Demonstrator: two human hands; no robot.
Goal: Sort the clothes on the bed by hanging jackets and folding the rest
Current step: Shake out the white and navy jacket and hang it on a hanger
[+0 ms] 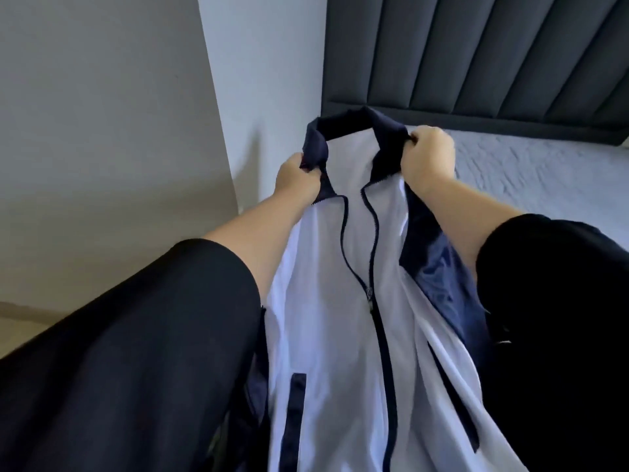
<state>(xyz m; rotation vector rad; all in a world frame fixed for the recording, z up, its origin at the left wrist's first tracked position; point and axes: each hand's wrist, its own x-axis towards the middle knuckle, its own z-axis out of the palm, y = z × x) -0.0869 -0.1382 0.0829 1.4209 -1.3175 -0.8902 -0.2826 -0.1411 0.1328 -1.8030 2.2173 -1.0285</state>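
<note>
Gripping the navy collar, left hand (297, 177) at ten o'clock, right hand (427, 158) at two, fingers curled tight; white jacket (340, 318) hangs over the bed (544, 178); keep shoulders level for the hanger.

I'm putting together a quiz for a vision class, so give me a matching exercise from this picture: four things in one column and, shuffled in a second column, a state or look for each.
Things
1. jacket collar
2. zipper
3. headboard
4. mattress

States
A. pale and quilted
B. dark grey, in upright padded panels
C. navy, gripped at its ends by the left hand and the right hand
D. open at the top, closed lower down

Pairs: 1-C, 2-D, 3-B, 4-A
</note>
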